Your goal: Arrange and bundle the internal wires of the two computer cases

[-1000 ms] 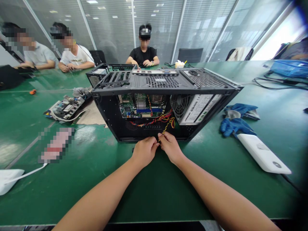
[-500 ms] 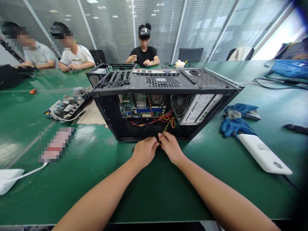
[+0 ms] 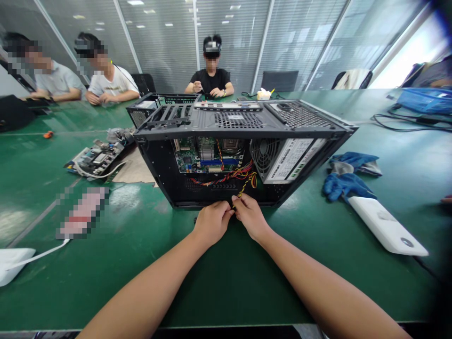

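A black computer case [image 3: 155,174] stands on the green table with its open side facing me. Inside it are a motherboard [image 3: 189,165] and a power supply [image 3: 293,162] with a fan. A twisted yellow-and-black cable [image 3: 243,189] runs from the wire bundle [image 3: 229,176] down to my fingers at the case's near lower edge. My right hand [image 3: 251,217] pinches this cable. Close against it, my left hand [image 3: 213,222] is closed at the cable's end, fingers pressed together; whatever lies between them is hidden.
To the left lie a loose circuit board [image 3: 99,157], a blurred pink item [image 3: 84,212] and a white charger [image 3: 16,263]. Blue gloves [image 3: 348,186] and a white power bank [image 3: 388,226] lie on the right. A second case [image 3: 169,98] stands behind. Several people sit across the table.
My hands and the cable have hardly moved. At the far right edge, part of another person's hand has come into view. The person opposite has shifted a hand slightly.
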The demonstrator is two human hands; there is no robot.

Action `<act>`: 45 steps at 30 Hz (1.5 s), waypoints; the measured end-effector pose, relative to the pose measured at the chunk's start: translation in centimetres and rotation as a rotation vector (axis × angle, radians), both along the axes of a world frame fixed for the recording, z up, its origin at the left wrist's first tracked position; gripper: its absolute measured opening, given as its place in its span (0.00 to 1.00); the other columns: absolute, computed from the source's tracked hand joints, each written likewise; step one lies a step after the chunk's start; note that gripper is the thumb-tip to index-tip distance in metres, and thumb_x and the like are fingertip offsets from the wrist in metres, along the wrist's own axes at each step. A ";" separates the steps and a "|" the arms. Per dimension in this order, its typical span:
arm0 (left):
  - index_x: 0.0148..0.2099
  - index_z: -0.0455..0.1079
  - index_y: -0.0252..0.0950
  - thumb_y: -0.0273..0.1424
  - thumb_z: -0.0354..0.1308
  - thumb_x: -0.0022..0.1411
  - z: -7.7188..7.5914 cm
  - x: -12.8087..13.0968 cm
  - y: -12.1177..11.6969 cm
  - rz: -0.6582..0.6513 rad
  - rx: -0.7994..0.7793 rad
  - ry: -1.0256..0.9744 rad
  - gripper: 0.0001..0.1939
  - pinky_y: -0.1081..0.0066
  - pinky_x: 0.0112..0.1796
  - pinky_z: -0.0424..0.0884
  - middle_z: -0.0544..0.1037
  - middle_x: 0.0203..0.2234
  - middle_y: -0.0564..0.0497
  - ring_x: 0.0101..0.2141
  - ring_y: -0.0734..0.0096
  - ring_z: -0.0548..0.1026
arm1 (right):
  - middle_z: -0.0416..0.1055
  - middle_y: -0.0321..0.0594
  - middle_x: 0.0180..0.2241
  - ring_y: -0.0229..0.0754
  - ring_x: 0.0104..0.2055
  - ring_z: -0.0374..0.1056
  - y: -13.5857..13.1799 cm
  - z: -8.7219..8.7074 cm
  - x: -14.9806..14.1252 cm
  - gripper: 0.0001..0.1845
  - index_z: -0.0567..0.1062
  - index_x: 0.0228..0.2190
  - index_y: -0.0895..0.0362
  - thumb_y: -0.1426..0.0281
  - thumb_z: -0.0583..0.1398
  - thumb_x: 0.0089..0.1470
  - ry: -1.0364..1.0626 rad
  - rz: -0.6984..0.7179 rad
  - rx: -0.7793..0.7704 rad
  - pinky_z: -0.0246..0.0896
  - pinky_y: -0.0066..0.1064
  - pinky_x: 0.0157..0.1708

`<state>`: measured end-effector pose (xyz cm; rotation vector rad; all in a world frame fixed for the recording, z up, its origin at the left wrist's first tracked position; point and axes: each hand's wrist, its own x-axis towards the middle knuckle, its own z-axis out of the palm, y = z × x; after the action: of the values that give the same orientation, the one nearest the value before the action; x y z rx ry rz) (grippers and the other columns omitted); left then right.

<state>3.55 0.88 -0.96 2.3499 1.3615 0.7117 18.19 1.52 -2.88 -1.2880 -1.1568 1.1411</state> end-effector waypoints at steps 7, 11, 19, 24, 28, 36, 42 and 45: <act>0.34 0.66 0.37 0.31 0.54 0.68 0.1 0.0 0.0 -0.005 -0.013 -0.002 0.08 0.72 0.32 0.63 0.74 0.29 0.53 0.29 0.71 0.72 | 0.52 0.28 0.17 0.35 0.21 0.50 0.0 0.1 0.0 0.23 0.61 0.22 0.52 0.49 0.61 0.51 -0.010 -0.029 -0.006 0.47 0.30 0.20; 0.33 0.66 0.37 0.31 0.54 0.68 0.1 0.0 0.0 -0.012 -0.012 -0.004 0.08 0.72 0.32 0.64 0.74 0.29 0.54 0.29 0.71 0.72 | 0.52 0.28 0.17 0.35 0.20 0.49 0.0 0.2 0.0 0.23 0.61 0.22 0.52 0.48 0.61 0.51 -0.004 -0.027 -0.004 0.46 0.30 0.20; 0.33 0.66 0.38 0.31 0.55 0.67 0.2 0.0 0.0 -0.013 -0.029 -0.004 0.08 0.71 0.32 0.63 0.73 0.27 0.54 0.29 0.71 0.72 | 0.52 0.28 0.17 0.35 0.20 0.50 0.1 -0.1 0.0 0.23 0.62 0.22 0.52 0.48 0.61 0.51 -0.008 -0.016 0.009 0.46 0.30 0.19; 0.32 0.66 0.37 0.30 0.56 0.66 0.3 0.0 0.0 -0.016 -0.045 -0.004 0.08 0.71 0.31 0.63 0.73 0.27 0.54 0.28 0.71 0.71 | 0.53 0.29 0.16 0.36 0.20 0.50 0.0 0.0 0.0 0.23 0.63 0.23 0.52 0.48 0.61 0.51 -0.011 -0.011 0.006 0.46 0.30 0.20; 0.32 0.66 0.37 0.30 0.56 0.66 0.4 0.0 0.0 -0.024 -0.045 -0.017 0.08 0.72 0.30 0.62 0.73 0.26 0.54 0.27 0.72 0.71 | 0.54 0.29 0.17 0.36 0.20 0.51 0.0 0.0 0.1 0.22 0.64 0.23 0.52 0.49 0.61 0.52 -0.016 -0.012 0.002 0.47 0.30 0.20; 0.33 0.66 0.37 0.30 0.56 0.66 0.5 0.1 0.0 -0.025 -0.055 -0.013 0.08 0.72 0.31 0.63 0.74 0.27 0.54 0.28 0.71 0.72 | 0.54 0.29 0.17 0.36 0.21 0.51 0.1 -0.2 0.1 0.22 0.64 0.23 0.52 0.49 0.61 0.51 -0.021 -0.015 0.013 0.47 0.30 0.20; 0.34 0.67 0.38 0.30 0.54 0.68 0.2 0.0 0.1 -0.037 -0.051 0.006 0.08 0.71 0.33 0.65 0.74 0.29 0.54 0.30 0.70 0.73 | 0.55 0.29 0.17 0.36 0.21 0.51 0.1 -0.2 0.1 0.21 0.64 0.23 0.52 0.50 0.61 0.52 -0.017 -0.014 0.012 0.47 0.30 0.20; 0.35 0.66 0.38 0.30 0.53 0.69 0.1 0.0 0.2 -0.039 -0.044 0.028 0.08 0.71 0.33 0.66 0.75 0.30 0.53 0.31 0.69 0.74 | 0.55 0.29 0.17 0.36 0.21 0.51 0.0 -0.1 0.1 0.21 0.64 0.23 0.52 0.50 0.61 0.52 -0.019 -0.021 0.003 0.47 0.30 0.20</act>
<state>3.54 1.04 -0.88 2.3533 1.3247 0.6333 18.25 1.57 -2.95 -1.3086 -1.1559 1.1133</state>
